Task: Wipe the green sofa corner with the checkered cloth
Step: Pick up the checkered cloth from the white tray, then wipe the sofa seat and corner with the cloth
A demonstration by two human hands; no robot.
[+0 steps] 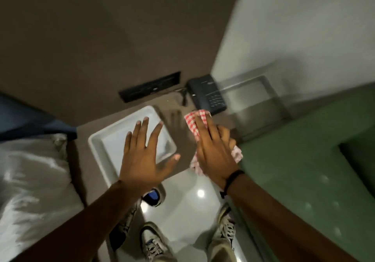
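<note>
A red-and-white checkered cloth (195, 124) lies under my right hand (213, 150), which holds it over the brown side table (182, 140), just left of the green sofa (304, 160). The cloth sticks out beyond my fingertips and below my palm. My left hand (145, 156) hovers with fingers spread above a white tray (97, 144) and holds nothing. The sofa's near corner starts right beside my right hand.
A dark telephone (207, 93) sits at the table's back, beside a black socket panel (150, 87) in the wall. A white pillow (32, 180) and bed lie left. My shoes (152, 243) stand on the glossy floor. A glass surface (259, 107) is right of the phone.
</note>
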